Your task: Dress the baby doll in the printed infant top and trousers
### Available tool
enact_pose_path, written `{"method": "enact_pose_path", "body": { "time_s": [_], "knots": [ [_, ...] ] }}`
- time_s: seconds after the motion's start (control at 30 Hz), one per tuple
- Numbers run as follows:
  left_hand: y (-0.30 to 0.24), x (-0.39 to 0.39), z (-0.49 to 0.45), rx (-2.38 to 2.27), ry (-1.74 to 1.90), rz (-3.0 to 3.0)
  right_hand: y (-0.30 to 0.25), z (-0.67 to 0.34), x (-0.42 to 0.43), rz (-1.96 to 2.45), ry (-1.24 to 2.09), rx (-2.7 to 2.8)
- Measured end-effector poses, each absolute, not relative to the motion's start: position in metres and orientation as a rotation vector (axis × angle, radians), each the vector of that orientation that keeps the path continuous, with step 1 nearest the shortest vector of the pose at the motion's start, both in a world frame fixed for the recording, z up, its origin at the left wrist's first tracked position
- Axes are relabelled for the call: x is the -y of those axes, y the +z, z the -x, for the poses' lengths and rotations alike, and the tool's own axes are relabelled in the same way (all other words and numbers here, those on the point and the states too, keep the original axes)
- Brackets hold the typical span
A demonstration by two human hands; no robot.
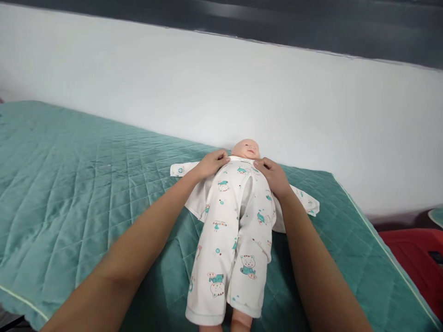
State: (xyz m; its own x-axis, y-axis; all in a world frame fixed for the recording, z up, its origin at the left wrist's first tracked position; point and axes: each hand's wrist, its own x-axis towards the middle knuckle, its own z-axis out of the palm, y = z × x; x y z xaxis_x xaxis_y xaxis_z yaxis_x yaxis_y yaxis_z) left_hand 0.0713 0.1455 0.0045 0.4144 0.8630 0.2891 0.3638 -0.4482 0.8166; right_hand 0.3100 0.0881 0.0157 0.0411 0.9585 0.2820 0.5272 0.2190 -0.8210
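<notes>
Pinches the top edge of the white printed trousers (221, 207), with the curled left hand (215, 162) at one side and the curled right hand (272, 176) at the other, just below the chin of a doll (246, 148). Finds the doll lying face up, head beyond and between the hands, trousered legs running back between the forearms (148, 226). Has wide open room left of the left hand, over bare quilting; has only a narrower strip right of the right hand, before a pale-piped edge (380, 240) slanting toward the near right. Meets another piped edge (24, 303) at the near left, well apart from the left hand. Has little room past the hands, with a white wall (194, 92) close behind the doll's head. Works on a green quilted surface (97, 184), stitched into diamonds. Can see a white printed jacket (199, 205) spread under the doll, one sleeve out beyond each hand. Can see a red object (408, 253) past the right edge, partly cut off, and a dark band (242, 18) along the wall, high above the hands
</notes>
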Motion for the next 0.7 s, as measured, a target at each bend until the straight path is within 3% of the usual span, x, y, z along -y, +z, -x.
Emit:
{"method": "enact_pose_path", "body": {
  "time_s": [0.23,0.47,0.7],
  "knots": [
    [-0.009,-0.156,-0.088,-1.296,1.019,-2.043,0.005,-0.308,-0.104,1.545,0.409,1.505],
    [-0.013,-0.141,-0.08,-0.997,1.002,-2.283,-0.002,-0.305,-0.095,1.347,0.53,1.43],
    [-0.019,-0.121,-0.065,-1.186,0.876,-2.44,-0.01,-0.307,-0.061,1.297,0.603,1.446]
  ]
}}
